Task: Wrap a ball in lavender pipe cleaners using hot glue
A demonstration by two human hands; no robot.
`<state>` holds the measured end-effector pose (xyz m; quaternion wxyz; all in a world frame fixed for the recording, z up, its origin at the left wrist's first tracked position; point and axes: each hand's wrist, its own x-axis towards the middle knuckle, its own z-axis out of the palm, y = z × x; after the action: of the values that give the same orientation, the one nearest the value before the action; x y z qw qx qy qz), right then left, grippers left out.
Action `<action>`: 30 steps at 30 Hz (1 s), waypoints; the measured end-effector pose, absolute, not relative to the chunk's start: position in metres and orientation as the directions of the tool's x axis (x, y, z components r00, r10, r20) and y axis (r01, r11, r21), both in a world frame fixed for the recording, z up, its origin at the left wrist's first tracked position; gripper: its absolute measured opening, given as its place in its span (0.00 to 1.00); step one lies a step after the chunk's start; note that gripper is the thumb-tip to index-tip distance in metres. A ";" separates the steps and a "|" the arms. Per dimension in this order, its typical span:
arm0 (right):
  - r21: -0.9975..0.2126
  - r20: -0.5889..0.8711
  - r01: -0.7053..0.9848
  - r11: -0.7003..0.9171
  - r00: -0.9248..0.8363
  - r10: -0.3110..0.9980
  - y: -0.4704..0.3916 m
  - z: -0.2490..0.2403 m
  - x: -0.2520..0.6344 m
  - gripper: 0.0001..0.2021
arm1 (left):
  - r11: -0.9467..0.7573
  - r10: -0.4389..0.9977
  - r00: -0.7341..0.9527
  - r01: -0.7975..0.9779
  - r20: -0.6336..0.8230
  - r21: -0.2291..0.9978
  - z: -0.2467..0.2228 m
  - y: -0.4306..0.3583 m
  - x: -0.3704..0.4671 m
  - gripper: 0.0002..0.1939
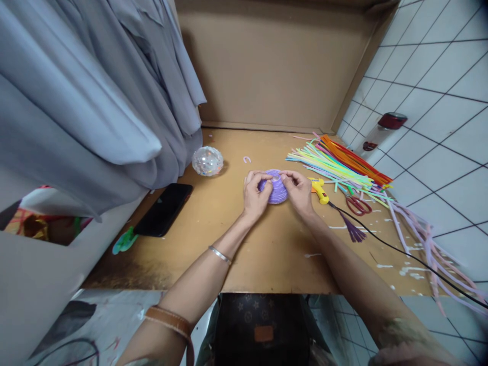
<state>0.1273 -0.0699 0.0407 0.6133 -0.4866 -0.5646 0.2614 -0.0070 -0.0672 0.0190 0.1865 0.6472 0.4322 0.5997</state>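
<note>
A purple round piece (pixel 277 194), coiled from what look like pipe cleaners, is held near the middle of the table. My left hand (pixel 255 195) is closed on its left edge, thumb and fingers near the top. On the opposite side, my right hand (pixel 298 194) pinches the upper right edge. Something pale shows at the coil's top between my fingertips, too small to make out. Just right of my right hand lies a yellow glue gun (pixel 320 191). Beyond my left hand is a small pink curved piece (pixel 247 159).
Pipe cleaners (pixel 335 165), red-handled scissors (pixel 359 205), a purple tassel (pixel 353 230) and a black cable (pixel 385 241) lie right. A bottle (pixel 376 136) stands by the tiled wall. Left are a clear ball (pixel 208 161), a phone (pixel 163 209) and a grey curtain (pixel 152 101). Cardboard (pixel 282 66) stands behind.
</note>
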 end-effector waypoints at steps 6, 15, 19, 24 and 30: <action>-0.875 0.467 0.256 0.410 0.229 0.854 -0.070 0.041 0.126 0.12 | -0.569 0.778 -0.096 0.311 0.621 0.762 0.019 -0.069 -0.008 0.06; -0.873 0.460 0.283 0.397 0.208 0.863 -0.072 0.044 0.126 0.11 | -0.561 0.790 -0.130 0.245 0.600 0.791 0.018 -0.068 -0.008 0.05; -0.879 0.455 0.267 0.395 0.227 0.861 -0.071 0.044 0.125 0.10 | -0.560 0.788 -0.136 0.243 0.600 0.792 0.017 -0.066 -0.007 0.05; -0.888 0.441 0.248 0.387 0.225 0.869 -0.071 0.045 0.124 0.11 | -0.560 0.788 -0.132 0.251 0.601 0.790 0.017 -0.066 -0.007 0.05; -0.890 0.438 0.245 0.384 0.229 0.869 -0.071 0.044 0.124 0.10 | -0.571 0.779 -0.144 0.242 0.611 0.785 0.017 -0.067 -0.006 0.04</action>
<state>0.1239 -0.0710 0.0442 0.6099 -0.4925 -0.5658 0.2556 -0.0063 -0.0673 0.0166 0.2117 0.6191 0.4122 0.6340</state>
